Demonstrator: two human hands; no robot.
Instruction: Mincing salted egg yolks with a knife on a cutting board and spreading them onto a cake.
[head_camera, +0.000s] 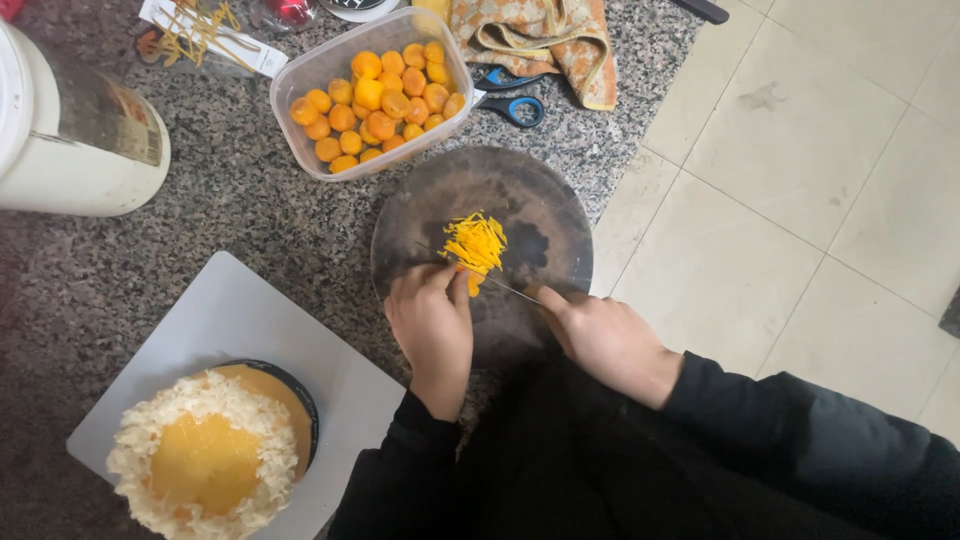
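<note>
white tub (60, 150) with brownish label at far left, flat clear-and-white packet (205, 38) at top left

The person wears a black long-sleeved top whose 2 sleeves reach down to the wrists and end in plain, snug cuffs. The left hand (432, 330) and the right hand (608, 340) are bare, with no gloves, rings or watch showing. The dark fabric looks soft and matte, with loose folds along the right forearm.
</note>
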